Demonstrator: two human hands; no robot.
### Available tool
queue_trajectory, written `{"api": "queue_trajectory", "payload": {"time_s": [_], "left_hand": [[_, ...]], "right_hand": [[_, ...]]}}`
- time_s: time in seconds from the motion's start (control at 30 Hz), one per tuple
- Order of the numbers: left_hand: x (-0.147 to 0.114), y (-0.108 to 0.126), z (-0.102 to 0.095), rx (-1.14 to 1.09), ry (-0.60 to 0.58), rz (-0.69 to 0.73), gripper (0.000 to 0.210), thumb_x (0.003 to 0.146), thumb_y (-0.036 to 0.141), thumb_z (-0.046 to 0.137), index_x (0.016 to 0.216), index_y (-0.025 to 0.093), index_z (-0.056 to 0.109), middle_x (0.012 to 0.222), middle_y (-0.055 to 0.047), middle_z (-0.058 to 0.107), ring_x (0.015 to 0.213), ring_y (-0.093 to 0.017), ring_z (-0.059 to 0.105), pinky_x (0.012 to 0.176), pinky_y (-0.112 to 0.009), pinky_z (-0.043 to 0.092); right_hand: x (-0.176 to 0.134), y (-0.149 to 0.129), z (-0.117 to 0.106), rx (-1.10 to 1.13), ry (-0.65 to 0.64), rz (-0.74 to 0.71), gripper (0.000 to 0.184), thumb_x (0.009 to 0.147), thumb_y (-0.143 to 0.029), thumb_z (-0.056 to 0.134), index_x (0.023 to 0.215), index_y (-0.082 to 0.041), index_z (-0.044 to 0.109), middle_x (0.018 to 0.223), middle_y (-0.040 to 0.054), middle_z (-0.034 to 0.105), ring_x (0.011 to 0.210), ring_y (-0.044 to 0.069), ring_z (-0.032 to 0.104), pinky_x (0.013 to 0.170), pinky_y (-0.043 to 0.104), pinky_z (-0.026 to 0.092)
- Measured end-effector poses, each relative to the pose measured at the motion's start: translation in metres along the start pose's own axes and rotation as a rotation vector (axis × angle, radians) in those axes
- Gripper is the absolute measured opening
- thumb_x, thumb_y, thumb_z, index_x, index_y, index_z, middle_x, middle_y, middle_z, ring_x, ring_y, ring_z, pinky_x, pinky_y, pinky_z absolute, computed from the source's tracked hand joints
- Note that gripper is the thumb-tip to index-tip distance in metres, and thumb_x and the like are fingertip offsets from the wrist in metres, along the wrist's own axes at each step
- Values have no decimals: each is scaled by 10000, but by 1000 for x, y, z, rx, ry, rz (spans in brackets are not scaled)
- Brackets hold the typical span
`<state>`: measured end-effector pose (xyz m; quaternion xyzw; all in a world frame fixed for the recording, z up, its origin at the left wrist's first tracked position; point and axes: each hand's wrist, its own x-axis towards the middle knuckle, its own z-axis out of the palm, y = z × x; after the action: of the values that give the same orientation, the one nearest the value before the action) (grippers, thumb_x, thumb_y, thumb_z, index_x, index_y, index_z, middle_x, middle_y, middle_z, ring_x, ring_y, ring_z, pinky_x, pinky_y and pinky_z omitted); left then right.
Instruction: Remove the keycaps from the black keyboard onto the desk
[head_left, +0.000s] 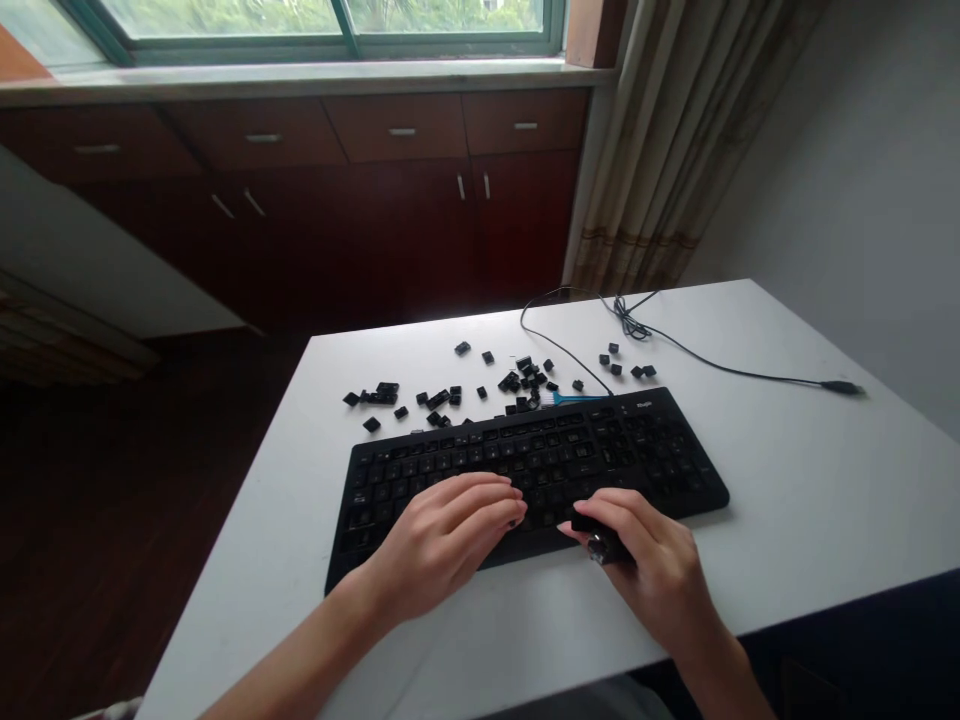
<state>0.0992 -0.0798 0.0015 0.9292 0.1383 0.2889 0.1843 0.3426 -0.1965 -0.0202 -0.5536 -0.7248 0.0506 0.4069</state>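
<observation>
A black keyboard (pixel 547 462) lies at an angle on the white table, some of its key positions bare of caps. Over its lower middle, my left hand (pixel 450 535) is closed, fingers curled together. A small dark bit shows at its fingertips, too little to name. At the keyboard's front edge, my right hand (pixel 651 555) is closed around a black object with a shiny end (pixel 598 548); the fingers cover much of it. Loose black keycaps (pixel 525 375) lie scattered behind the keyboard. Among them is a blue-handled brush (pixel 574 398) with pale bristles.
The keyboard's cable (pixel 697 347) runs across the back right of the white table (pixel 810 470), bundled in one spot and ending in a plug (pixel 841 387). Beyond the table stand red-brown cabinets (pixel 390 220) under a window, with a curtain (pixel 637 160) to the right.
</observation>
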Motion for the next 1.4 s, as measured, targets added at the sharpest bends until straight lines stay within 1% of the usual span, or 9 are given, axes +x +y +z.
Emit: {"api": "queue_trajectory", "payload": {"time_s": [0.1,0.23,0.47,0.7,0.83,0.93,1.1,1.27,1.4], "left_hand": [[-3,4,1,130,-62,46,375,909,64,622,1272,156,613,1171,-110,736,1111,-258,680,916,-388,592],[-7,6,1,168,-96,77,389,925,68,593,1305,151,604,1209,-124,724,1120,-271,677,888,-379,587],[-11,6,1,143,-88,68,403,927,65,586,1320,153,599,1207,-129,722,1119,-278,674,909,-395,586],[-7,8,2,123,-67,63,405,928,71,574,1322,163,599,1178,-128,728,1101,-265,680,904,-386,595],[-5,9,2,126,-68,73,382,903,57,615,1278,130,621,1158,-129,731,1071,-267,682,888,-384,589],[-6,8,2,130,-75,70,381,897,53,629,1271,125,629,1163,-129,728,1080,-267,676,901,-379,580],[-7,6,2,114,-75,67,391,904,66,623,1287,147,625,1170,-117,725,1084,-253,675,906,-362,578],[-5,7,2,131,-69,63,371,897,74,642,1261,144,634,1127,-113,734,1032,-248,677,865,-362,581],[-5,6,3,135,-81,60,371,900,70,641,1264,143,624,1133,-112,731,1034,-247,664,861,-373,577]], "right_hand": [[0,1,0,-18,-26,5,409,902,-16,603,1271,-192,623,1102,98,676,1014,190,675,844,308,573],[4,-2,-1,-30,-26,-1,395,910,-67,642,1278,-211,635,1066,89,685,893,165,686,762,287,575],[7,-3,2,7,57,16,285,856,-129,747,1096,-197,608,972,61,722,891,182,714,790,288,588],[1,0,6,87,118,73,448,809,-124,794,1159,-217,530,982,45,715,822,155,704,713,259,578],[5,-4,3,48,62,26,311,826,-123,781,1033,-212,567,958,45,700,854,156,697,739,262,572],[8,-7,1,19,32,22,246,848,-148,766,1016,-204,596,956,52,694,841,154,693,731,260,569],[9,-8,1,1,31,31,240,872,-150,737,1074,-200,617,994,67,694,866,161,693,748,270,577],[7,-6,2,-46,71,61,275,863,-149,745,1109,-194,632,970,65,682,855,165,694,755,271,577],[8,-6,3,-56,78,65,273,859,-146,748,1099,-203,630,935,50,679,804,152,680,722,266,568]]}}
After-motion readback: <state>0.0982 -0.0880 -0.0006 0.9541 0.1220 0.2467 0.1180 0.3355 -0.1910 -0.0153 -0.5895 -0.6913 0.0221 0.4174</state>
